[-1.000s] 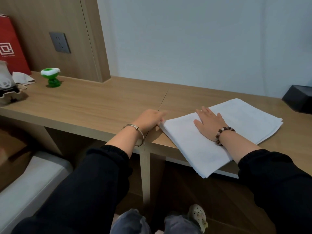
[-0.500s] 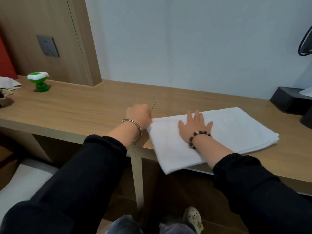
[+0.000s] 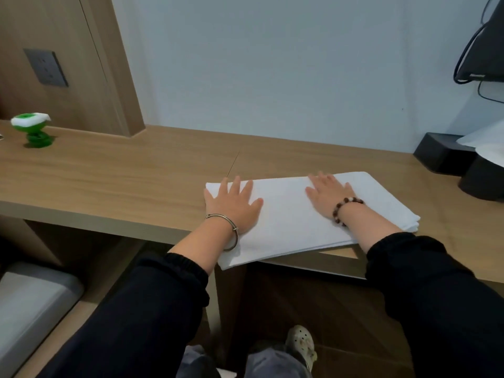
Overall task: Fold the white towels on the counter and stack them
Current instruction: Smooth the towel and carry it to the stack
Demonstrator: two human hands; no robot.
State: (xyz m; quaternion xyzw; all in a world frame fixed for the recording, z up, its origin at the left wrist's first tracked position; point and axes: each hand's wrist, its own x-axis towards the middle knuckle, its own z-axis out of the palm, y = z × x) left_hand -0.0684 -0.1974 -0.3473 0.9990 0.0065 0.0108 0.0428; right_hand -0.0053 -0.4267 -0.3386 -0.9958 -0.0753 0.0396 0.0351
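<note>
A folded white towel [image 3: 289, 216] lies flat on the wooden counter [image 3: 122, 181], its near left corner hanging over the counter's front edge. My left hand [image 3: 234, 205] presses flat on the towel's left end with fingers spread. My right hand [image 3: 330, 195] lies flat on the towel's right half, fingers straight. Several layers show at the towel's right edge.
A green and white object [image 3: 32, 129] stands at the counter's far left. A black box [image 3: 441, 154] and a dark round base [image 3: 482, 181] sit at the far right, with white paper [image 3: 488, 143] above them. A grey cushioned seat [image 3: 30, 304] sits below left. My shoe [image 3: 300, 342] is on the floor.
My left hand let go of the towel's left edge and now lies flat on the towel. My right hand slid toward the towel's right half. The view shifted right.
</note>
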